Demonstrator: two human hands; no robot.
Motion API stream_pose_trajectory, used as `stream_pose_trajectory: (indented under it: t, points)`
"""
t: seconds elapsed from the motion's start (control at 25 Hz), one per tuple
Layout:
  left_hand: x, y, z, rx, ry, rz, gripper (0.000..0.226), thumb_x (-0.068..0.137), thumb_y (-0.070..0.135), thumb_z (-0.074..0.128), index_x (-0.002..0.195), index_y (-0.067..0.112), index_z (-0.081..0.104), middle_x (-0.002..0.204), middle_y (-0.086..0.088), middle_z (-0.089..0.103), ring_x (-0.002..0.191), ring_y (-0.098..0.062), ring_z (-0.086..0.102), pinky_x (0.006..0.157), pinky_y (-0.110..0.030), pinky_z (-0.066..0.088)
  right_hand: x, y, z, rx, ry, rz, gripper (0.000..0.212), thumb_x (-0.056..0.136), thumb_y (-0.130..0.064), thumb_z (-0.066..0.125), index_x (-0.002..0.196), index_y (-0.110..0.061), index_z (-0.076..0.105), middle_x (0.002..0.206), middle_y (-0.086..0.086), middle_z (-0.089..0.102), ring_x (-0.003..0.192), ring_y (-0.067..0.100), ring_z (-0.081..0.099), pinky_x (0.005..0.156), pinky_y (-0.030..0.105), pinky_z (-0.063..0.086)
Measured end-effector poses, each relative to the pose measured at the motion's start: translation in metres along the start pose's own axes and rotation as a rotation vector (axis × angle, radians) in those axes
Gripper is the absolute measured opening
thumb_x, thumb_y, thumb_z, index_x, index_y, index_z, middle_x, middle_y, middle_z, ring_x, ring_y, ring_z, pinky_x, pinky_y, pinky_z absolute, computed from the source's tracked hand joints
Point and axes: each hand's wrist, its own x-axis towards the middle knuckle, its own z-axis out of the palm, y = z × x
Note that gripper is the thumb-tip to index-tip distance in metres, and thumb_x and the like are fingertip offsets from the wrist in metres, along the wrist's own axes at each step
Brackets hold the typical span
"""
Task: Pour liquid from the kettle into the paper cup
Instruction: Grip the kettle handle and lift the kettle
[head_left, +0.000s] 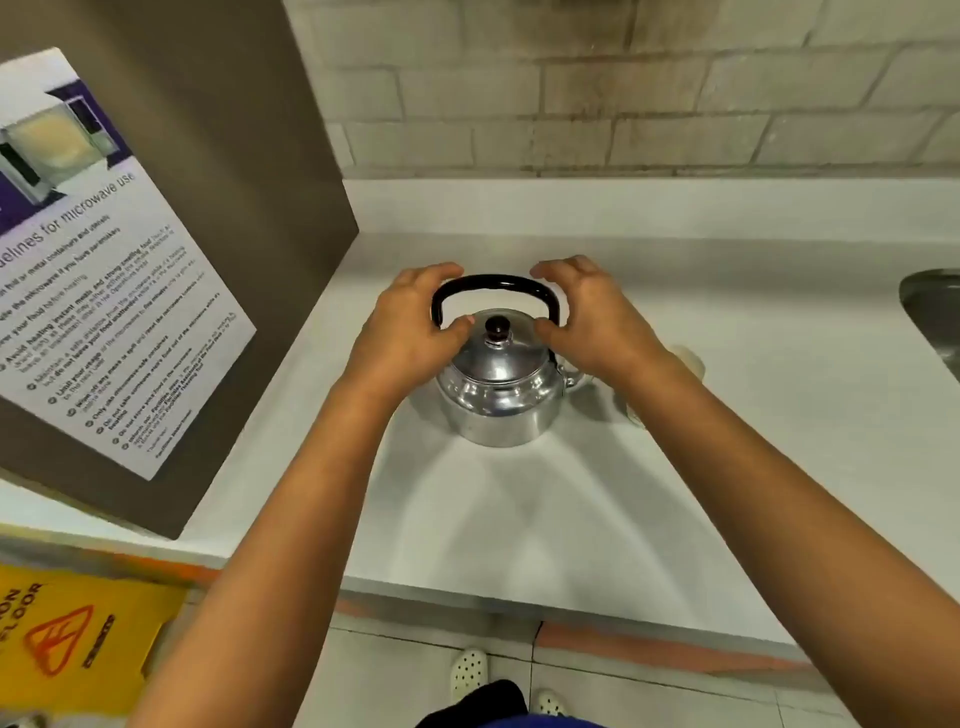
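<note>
Head view: the kettle (498, 384) stands upright on the white counter (519, 519), toward the back, closer to the left panel than to the sink (932, 317) at the right edge. Its lid (497, 349) is on and its black handle (496, 291) is raised over it. The left hand (410, 332) curls loosely by the left end of the handle, thumb near the lid rim; whether it touches the metal I cannot tell. The right hand (592, 317) mirrors it at the right end, fingers bent and slightly spread, gripping nothing clearly. The cup (685, 364) is mostly hidden behind the right forearm, just right of the kettle; only a pale bit shows, so its fill cannot be judged.

As I judge it, the task is at its start: the kettle is not lifted or tilted and no liquid is flowing. Grasping, lifting, aiming the spout at the cup and pouring all remain.
</note>
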Motion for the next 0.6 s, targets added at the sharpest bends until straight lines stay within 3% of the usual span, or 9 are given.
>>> stream_pose_trajectory:
  t: [0.12,0.24,0.4,0.48,0.6]
  points:
    - [0.014,-0.012,0.01,0.068,-0.031,0.002,0.06,0.079,0.026,0.063,0.135,0.025,0.042,0.135,-0.009,0.049,0.117,-0.026,0.05,0.088,-0.026,0.036,0.008,0.003,0.012,-0.002,0.027,0.047,0.047,0.078,-0.012,0.062,0.123,-0.016,0.048,0.124,0.012,0.052,0.108,0.027,0.052,0.085,0.026,0.039]
    - [0.029,-0.02,0.02,-0.044,-0.12,-0.009,0.052,0.08,0.023,0.064,0.13,0.022,0.049,0.117,-0.001,0.056,0.103,-0.017,0.054,0.086,-0.022,0.038,0.015,0.005,0.026,0.039,0.059,0.11,0.04,0.082,-0.003,0.052,0.12,-0.014,0.05,0.118,0.013,0.056,0.103,0.025,0.055,0.083,0.023,0.04]
    - [0.052,-0.021,0.025,-0.253,-0.164,-0.035,0.011,0.078,0.022,0.065,0.086,0.03,0.065,0.078,0.013,0.062,0.071,-0.003,0.058,0.065,-0.009,0.045,0.021,0.006,0.033,0.046,0.119,0.111,0.034,0.084,0.002,0.048,0.115,-0.011,0.055,0.113,0.014,0.061,0.096,0.021,0.055,0.079,0.015,0.036]
    - [0.062,-0.021,0.028,-0.235,-0.187,-0.004,0.016,0.075,0.022,0.067,0.065,0.033,0.06,0.062,0.012,0.058,0.059,-0.004,0.054,0.056,-0.013,0.043,0.022,0.006,0.036,0.062,0.153,0.125,0.034,0.084,0.002,0.049,0.114,-0.01,0.056,0.109,0.014,0.062,0.092,0.019,0.055,0.077,0.011,0.034]
    - [0.07,-0.023,0.032,-0.265,-0.223,-0.028,0.024,0.071,0.023,0.071,0.053,0.03,0.056,0.051,0.012,0.052,0.049,-0.005,0.048,0.052,-0.021,0.04,0.022,0.006,0.04,0.101,0.185,0.157,0.034,0.082,0.004,0.05,0.111,-0.011,0.058,0.1,0.01,0.061,0.085,0.015,0.052,0.071,0.005,0.035]
